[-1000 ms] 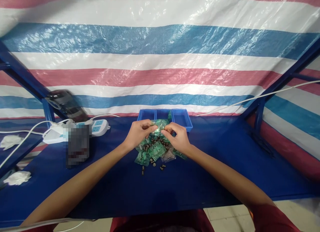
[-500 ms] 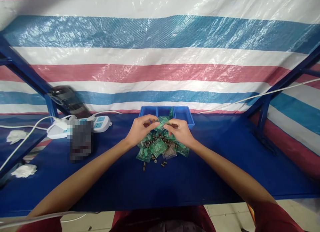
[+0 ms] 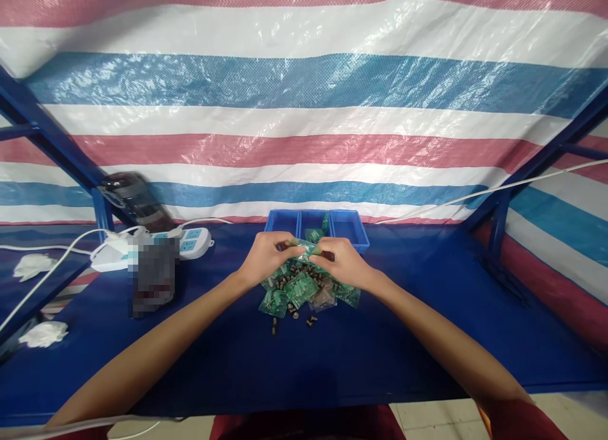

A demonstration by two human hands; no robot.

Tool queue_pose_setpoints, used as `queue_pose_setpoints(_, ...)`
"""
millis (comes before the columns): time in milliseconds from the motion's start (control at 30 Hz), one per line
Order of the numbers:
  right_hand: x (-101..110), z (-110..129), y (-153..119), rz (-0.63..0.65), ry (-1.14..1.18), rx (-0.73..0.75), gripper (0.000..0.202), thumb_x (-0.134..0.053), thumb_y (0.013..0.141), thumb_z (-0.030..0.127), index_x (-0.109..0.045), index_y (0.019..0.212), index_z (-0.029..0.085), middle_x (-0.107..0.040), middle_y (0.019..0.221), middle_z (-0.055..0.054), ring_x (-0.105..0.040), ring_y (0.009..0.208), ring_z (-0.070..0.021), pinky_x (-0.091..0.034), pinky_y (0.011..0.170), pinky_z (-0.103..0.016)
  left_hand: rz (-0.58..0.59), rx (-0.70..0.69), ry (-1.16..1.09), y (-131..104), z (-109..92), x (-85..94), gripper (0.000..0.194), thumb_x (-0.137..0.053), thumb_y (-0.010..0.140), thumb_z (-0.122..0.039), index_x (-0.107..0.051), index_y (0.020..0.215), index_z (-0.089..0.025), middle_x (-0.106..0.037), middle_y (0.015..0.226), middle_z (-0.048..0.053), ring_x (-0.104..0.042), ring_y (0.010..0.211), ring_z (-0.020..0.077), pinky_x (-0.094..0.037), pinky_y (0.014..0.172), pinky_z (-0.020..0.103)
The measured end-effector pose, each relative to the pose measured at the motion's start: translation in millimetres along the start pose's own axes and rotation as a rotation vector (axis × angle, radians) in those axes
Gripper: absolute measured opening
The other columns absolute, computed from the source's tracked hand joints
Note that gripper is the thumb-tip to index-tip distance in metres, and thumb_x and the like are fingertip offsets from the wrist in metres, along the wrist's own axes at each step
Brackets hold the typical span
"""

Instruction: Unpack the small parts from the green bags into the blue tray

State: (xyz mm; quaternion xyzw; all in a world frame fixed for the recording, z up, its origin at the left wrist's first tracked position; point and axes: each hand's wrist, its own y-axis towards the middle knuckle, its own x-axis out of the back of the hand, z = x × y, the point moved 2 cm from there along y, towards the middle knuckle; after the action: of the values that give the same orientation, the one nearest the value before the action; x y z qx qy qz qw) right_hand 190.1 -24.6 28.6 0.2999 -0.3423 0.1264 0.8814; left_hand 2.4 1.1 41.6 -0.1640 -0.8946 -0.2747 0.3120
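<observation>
Between them, my left hand (image 3: 270,255) and my right hand (image 3: 342,260) pinch a small clear-green plastic bag (image 3: 306,250), one at each side. What is inside that bag is too small to make out. Below my hands lies a pile of similar green plastic bags (image 3: 301,289), with small dark metal fittings (image 3: 291,308) among them and in front. A brownish clear bag (image 3: 323,295) sits in the pile's right part. Behind my hands stand three blue bins (image 3: 349,225) side by side; green bags show in the middle one.
To the left are a white power strip (image 3: 196,242) with plugged-in cables, a blurred-out dark object (image 3: 154,278) and a dark bottle (image 3: 135,199). Crumpled white tissue (image 3: 44,333) lies at far left. A striped tarp (image 3: 304,120) hangs behind the blue table (image 3: 427,313), between blue frame posts.
The held bag has tipped from facing me to a flatter, folded look, and my fingers have closed in on its edges. The whole view has shifted slightly downward in the picture.
</observation>
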Motion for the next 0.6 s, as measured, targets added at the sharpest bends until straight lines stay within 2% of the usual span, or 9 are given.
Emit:
queue_pose_setpoints(167, -2, -4, -2, -0.094, -0.048, -0.055, 0.041, -0.059, 0.087, 0.024, -0.038, 0.051, 0.017, -0.039, 0.056, 0.004, -0.038, 0.051, -0.0093, -0.025, 0.052, -0.024, 0.048, -0.059, -0.009, -7, -4, -10.5, 0.043, -0.055, 0.086, -0.046, -0.057, 0.057, -0.013, -0.047, 0.051, -0.002, -0.039, 0.049, 0.0085, -0.031, 0.048, 0.02)
queue_pose_setpoints(267, -6, 3, -4, -0.036, 0.001, 0.026, 0.04, -0.056, 0.089, 0.026, -0.04, 0.054, 0.017, -0.041, 0.06, 0.003, -0.039, 0.053, -0.0093, -0.028, 0.053, -0.023, 0.011, -0.041, 0.022, -5, 0, -9.7, 0.045, -0.052, 0.087, -0.046, -0.057, 0.057, -0.014, -0.046, 0.048, -0.002, -0.04, 0.048, 0.0091, -0.03, 0.047, 0.02)
queue_pose_setpoints(333, -8, 7, -4, -0.001, 0.026, 0.055, 0.039, -0.056, 0.089, 0.027, -0.041, 0.055, 0.017, -0.041, 0.06, 0.003, -0.039, 0.054, -0.0089, -0.029, 0.054, -0.023, 0.063, -0.03, 0.016, -3, 3, -8.9, 0.046, -0.049, 0.089, -0.045, -0.056, 0.057, -0.014, -0.046, 0.046, -0.002, -0.04, 0.046, 0.0091, -0.031, 0.046, 0.02)
queue_pose_setpoints(433, -7, 4, -4, -0.035, 0.008, 0.017, 0.039, -0.058, 0.088, 0.024, -0.04, 0.054, 0.017, -0.04, 0.059, 0.004, -0.037, 0.052, -0.0081, -0.027, 0.052, -0.023, 0.158, -0.064, 0.015, -1, 2, -7.8, 0.046, -0.049, 0.09, -0.042, -0.054, 0.054, -0.014, -0.047, 0.048, -0.001, -0.04, 0.045, 0.0086, -0.031, 0.047, 0.02)
queue_pose_setpoints(600, -4, -3, -2, -0.096, 0.006, -0.055, 0.028, -0.057, 0.083, 0.012, -0.048, 0.057, 0.016, -0.043, 0.061, 0.003, -0.042, 0.055, -0.0089, -0.03, 0.054, -0.023, 0.231, -0.184, 0.012, -5, -15, -7.7, 0.038, -0.052, 0.09, -0.037, -0.055, 0.059, -0.014, -0.047, 0.052, -0.002, -0.041, 0.049, 0.0085, -0.03, 0.05, 0.021)
